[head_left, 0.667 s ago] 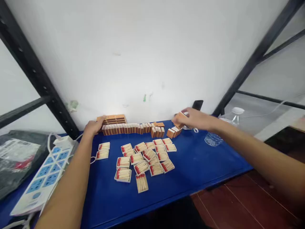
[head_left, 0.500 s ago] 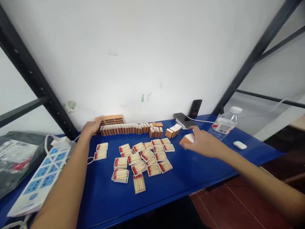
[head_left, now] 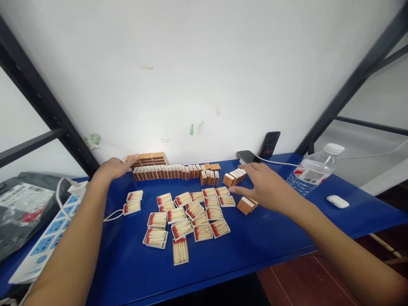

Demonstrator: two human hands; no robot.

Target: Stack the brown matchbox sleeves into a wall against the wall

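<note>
My left hand (head_left: 114, 168) reaches to the left end of a stack of matchboxes (head_left: 152, 158) by the wall, its fingers stretched out and touching the end box. In front of that stack runs a long row of matchboxes (head_left: 159, 172) on edge. My right hand (head_left: 266, 187) is open, thumb and fingers apart, over a short leaning row of matchboxes (head_left: 230, 179). Below its palm stand a couple of orange-and-white matchboxes (head_left: 245, 205), partly covered by the hand. Several open trays of red-tipped matches (head_left: 181, 228) lie across the middle of the blue table (head_left: 137, 263).
A water bottle (head_left: 314, 170), a white case (head_left: 338, 201) and a phone (head_left: 269, 144) are on the right. A power strip (head_left: 47, 238) and a dark plastic package (head_left: 22, 212) lie at left. Black metal posts (head_left: 47, 93) flank the table.
My right hand has let go of the matchbox it held and opened; matchboxes now stand on the table beneath it. My left hand remains at the stack. The view has shifted slightly.
</note>
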